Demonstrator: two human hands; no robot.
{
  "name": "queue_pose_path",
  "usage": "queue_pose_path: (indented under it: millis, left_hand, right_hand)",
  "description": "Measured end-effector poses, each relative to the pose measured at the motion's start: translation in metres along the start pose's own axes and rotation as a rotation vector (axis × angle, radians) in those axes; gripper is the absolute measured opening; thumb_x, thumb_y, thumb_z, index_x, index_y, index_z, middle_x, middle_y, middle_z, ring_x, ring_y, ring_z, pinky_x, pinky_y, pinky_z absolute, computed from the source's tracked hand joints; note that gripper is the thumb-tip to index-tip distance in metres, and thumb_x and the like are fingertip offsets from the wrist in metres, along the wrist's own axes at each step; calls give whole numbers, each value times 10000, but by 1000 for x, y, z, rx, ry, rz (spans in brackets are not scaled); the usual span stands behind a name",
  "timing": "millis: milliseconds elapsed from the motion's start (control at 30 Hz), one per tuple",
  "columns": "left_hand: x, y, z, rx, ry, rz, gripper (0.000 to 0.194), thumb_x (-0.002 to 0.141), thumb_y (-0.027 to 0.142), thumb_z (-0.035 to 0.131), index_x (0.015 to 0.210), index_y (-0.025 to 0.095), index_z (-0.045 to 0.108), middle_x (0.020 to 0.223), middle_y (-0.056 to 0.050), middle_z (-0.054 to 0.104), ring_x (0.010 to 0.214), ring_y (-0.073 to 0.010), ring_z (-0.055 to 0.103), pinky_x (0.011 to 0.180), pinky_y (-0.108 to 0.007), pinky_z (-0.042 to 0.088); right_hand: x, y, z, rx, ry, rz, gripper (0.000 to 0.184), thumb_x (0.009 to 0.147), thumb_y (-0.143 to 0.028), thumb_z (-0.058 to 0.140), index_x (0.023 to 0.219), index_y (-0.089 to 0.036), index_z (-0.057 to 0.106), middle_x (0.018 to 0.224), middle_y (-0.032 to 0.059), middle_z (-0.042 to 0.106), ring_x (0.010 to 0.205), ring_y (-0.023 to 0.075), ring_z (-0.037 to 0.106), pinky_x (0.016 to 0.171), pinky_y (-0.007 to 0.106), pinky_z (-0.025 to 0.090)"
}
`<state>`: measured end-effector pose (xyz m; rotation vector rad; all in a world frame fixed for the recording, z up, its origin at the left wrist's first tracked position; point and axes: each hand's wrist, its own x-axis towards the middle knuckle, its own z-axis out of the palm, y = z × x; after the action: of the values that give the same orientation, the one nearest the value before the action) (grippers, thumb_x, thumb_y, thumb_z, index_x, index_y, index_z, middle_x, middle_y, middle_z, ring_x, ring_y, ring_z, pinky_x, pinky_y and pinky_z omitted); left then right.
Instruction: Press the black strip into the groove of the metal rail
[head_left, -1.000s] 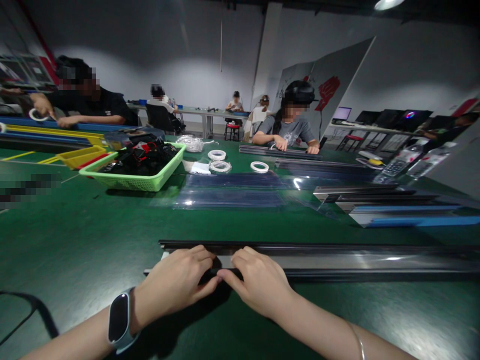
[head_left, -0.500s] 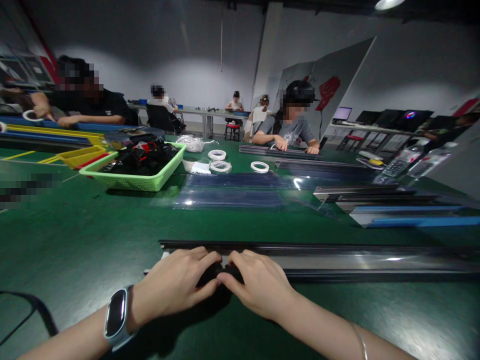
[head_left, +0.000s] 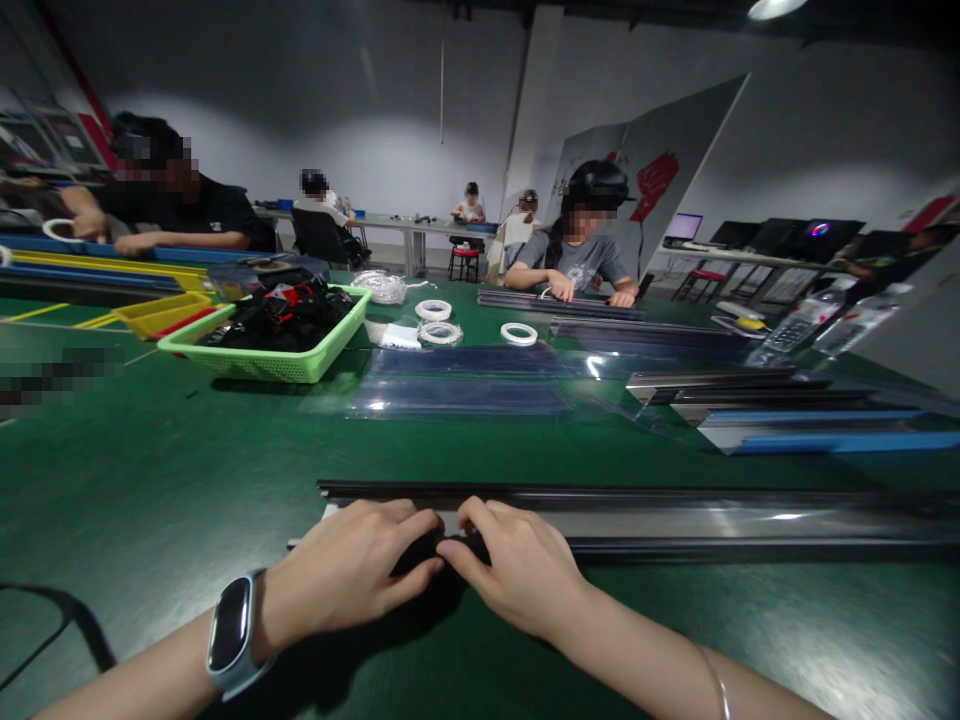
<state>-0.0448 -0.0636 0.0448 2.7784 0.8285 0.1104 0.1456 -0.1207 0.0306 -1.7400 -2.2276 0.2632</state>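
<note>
Across the green table point(head_left: 225, 450) in front of me lies a long channel profile point(head_left: 675, 520) with black edges and a shiny grey inside. Toward its left end, my left hand point(head_left: 367, 555) has its fingers curled over the near black edge, thumb on my side. Close beside it my right hand point(head_left: 517, 565) grips the same edge the same way, the two thumb tips almost meeting. My fingers hide that stretch of the edge, so any small part under them cannot be seen.
Beyond the profile lie clear plastic strips point(head_left: 465, 395) and white tape rolls point(head_left: 518, 334). A green basket point(head_left: 322, 358) of black and red items stands at left. More profiles point(head_left: 810, 420) lie at right, near plastic bottles point(head_left: 806, 320). Co-workers point(head_left: 577, 240) sit across the table.
Almost nothing differs. My right hand's fingers have shifted very slightly along the near edge; the profile stays in place.
</note>
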Motion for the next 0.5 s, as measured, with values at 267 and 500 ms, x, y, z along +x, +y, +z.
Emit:
queue_pose_path:
  millis: [267,500]
  left_hand:
    - [0,-1,0,-13,16,17,252,901,383,382,1061,238,513,864,-27,603,758,-180,614,700,-277,466]
    - [0,-1,-1,-22,-5,22,226,898,368,392,1038,237,512,867,-23,599,765,-186,612,695,-287,468]
  right_hand:
    - [0,1,-1,-36,-39,-26,395,891,-543,339,981,-211,532,821,64,666,800,219,645,651,291,443]
    - [0,1,1,24,16,-7,354,895,-524,356,995,-228,522,836,37,684,797,204,653,652,288,454]
